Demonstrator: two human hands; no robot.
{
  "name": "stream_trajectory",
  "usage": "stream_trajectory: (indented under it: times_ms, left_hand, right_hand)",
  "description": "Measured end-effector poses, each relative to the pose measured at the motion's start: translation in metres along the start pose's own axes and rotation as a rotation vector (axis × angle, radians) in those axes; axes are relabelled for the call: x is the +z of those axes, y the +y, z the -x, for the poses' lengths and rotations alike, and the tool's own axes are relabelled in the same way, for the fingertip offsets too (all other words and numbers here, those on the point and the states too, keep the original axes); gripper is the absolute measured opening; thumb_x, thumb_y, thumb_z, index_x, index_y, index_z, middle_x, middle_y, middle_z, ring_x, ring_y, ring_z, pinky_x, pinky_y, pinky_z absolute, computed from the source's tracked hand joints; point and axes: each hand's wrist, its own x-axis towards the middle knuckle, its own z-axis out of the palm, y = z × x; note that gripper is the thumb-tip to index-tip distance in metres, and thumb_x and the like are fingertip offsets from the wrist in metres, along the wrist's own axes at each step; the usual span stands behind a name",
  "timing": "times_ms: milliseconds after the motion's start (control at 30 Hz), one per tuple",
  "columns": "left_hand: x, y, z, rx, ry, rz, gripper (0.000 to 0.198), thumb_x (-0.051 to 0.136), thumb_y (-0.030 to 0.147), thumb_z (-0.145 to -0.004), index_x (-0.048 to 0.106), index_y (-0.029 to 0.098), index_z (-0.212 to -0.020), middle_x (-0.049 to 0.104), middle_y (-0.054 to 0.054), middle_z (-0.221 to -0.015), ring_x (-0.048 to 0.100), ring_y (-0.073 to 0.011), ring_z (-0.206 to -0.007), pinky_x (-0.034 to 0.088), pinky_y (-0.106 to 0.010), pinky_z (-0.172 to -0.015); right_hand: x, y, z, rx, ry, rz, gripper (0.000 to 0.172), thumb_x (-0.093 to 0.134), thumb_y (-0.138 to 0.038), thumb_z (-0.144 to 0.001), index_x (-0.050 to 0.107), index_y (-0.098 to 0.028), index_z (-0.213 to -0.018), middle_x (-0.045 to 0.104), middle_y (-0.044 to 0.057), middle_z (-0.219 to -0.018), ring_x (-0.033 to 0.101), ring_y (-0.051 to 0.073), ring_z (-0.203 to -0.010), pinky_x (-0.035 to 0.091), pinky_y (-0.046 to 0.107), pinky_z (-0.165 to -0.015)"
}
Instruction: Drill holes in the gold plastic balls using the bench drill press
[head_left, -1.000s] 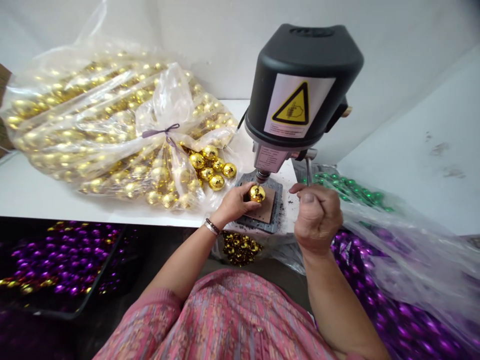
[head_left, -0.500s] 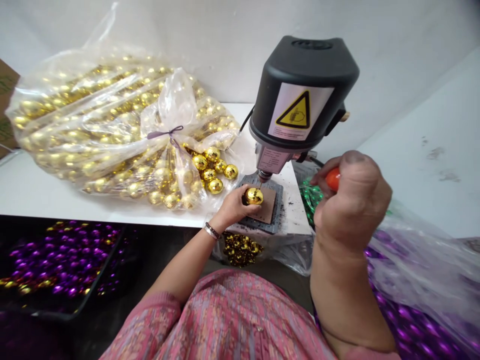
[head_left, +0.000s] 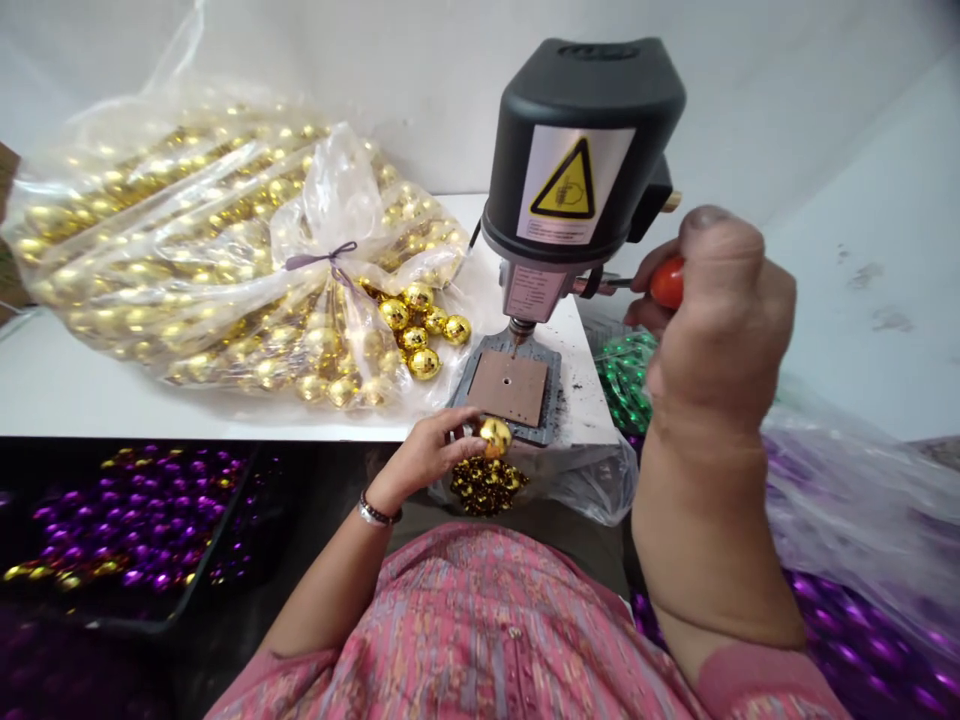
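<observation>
Between the thumb and fingers of my left hand (head_left: pixel 433 447) is a shiny gold ball (head_left: pixel 495 437), held off the front edge of the drill press base (head_left: pixel 551 385). Below it hangs a bag of gold balls (head_left: pixel 487 487). My right hand (head_left: pixel 724 310) is wrapped round the red knob (head_left: pixel 667 283) on the feed lever of the black drill press (head_left: pixel 585 130). The drill bit (head_left: pixel 518 340) stands above a brown board (head_left: pixel 510 385) with a small hole in it.
A large tied plastic bag of gold balls (head_left: pixel 225 250) fills the table's left side, with several loose gold balls (head_left: pixel 414 338) by its mouth. Purple balls (head_left: pixel 142 520) lie in a dark bin lower left. Green balls (head_left: pixel 628 378) and bagged purple ones (head_left: pixel 862 630) are at right.
My left hand has drawn the gold ball from under the drill bit toward me, past the board's front edge. My right hand stays on the red knob. The whole view has shifted slightly.
</observation>
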Motion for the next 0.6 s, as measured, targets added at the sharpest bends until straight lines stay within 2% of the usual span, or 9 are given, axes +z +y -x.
stream_trajectory:
  times_ms: [100, 233, 367, 433, 500, 600]
  left_hand:
    - [0.005, -0.002, 0.010, 0.002, 0.005, -0.020, 0.036, 0.065, 0.040, -0.089, 0.070, 0.018, -0.117, 0.074, -0.007, -0.100, 0.066, -0.0157, -0.079, 0.056, -0.030, -0.076]
    - [0.014, -0.009, 0.014, -0.008, 0.188, -0.092, 0.031, 0.060, 0.032, -0.091, 0.069, 0.018, -0.116, 0.073, -0.007, -0.099, 0.066, -0.0156, -0.079, 0.057, -0.032, -0.079]
    - [0.018, -0.017, 0.007, 0.051, 0.420, -0.232, 0.027, 0.058, 0.026, -0.091, 0.069, 0.018, -0.115, 0.071, -0.012, -0.114, 0.067, -0.0217, -0.104, 0.055, -0.038, -0.096]
    - [0.017, -0.021, 0.002, 0.059, 0.498, -0.323, 0.029, 0.058, 0.025, -0.091, 0.068, 0.017, -0.117, 0.069, -0.014, -0.118, 0.064, -0.0257, -0.114, 0.052, -0.043, -0.101]
    - [0.017, -0.027, -0.002, 0.047, 0.496, -0.397, 0.032, 0.059, 0.024, -0.090, 0.066, 0.016, -0.120, 0.069, -0.015, -0.119, 0.064, -0.0279, -0.114, 0.052, -0.045, -0.102]
    - [0.017, -0.036, -0.002, 0.036, 0.418, -0.507, 0.034, 0.053, 0.016, -0.089, 0.066, 0.015, -0.121, 0.067, -0.017, -0.122, 0.063, -0.0293, -0.114, 0.051, -0.045, -0.101]
  right_hand:
    - [0.000, -0.003, -0.007, 0.044, -0.007, -0.011, 0.045, 0.043, -0.046, -0.094, 0.048, -0.015, -0.062, 0.042, -0.006, -0.056, 0.041, 0.002, -0.054, 0.033, 0.023, -0.056]
    - [-0.002, -0.007, -0.007, 0.049, -0.012, -0.021, 0.043, 0.043, -0.046, -0.093, 0.047, -0.015, -0.063, 0.045, -0.006, -0.059, 0.043, 0.002, -0.056, 0.034, 0.022, -0.059]
    - [-0.002, -0.012, -0.016, 0.053, -0.031, 0.041, 0.045, 0.045, -0.044, -0.094, 0.049, -0.015, -0.059, 0.046, -0.005, -0.056, 0.044, 0.003, -0.058, 0.034, 0.023, -0.060]
    - [-0.002, -0.014, -0.027, 0.066, -0.023, 0.065, 0.047, 0.045, -0.044, -0.093, 0.048, -0.015, -0.055, 0.047, -0.003, -0.054, 0.044, 0.004, -0.057, 0.035, 0.024, -0.059]
    - [0.000, -0.012, -0.043, 0.095, -0.008, 0.093, 0.046, 0.044, -0.044, -0.092, 0.048, -0.016, -0.056, 0.047, -0.003, -0.052, 0.044, 0.004, -0.055, 0.035, 0.024, -0.058]
    - [0.004, -0.005, -0.067, 0.184, -0.020, 0.143, 0.042, 0.042, -0.042, -0.091, 0.050, -0.015, -0.061, 0.051, -0.004, -0.053, 0.044, 0.002, -0.052, 0.035, 0.021, -0.056]
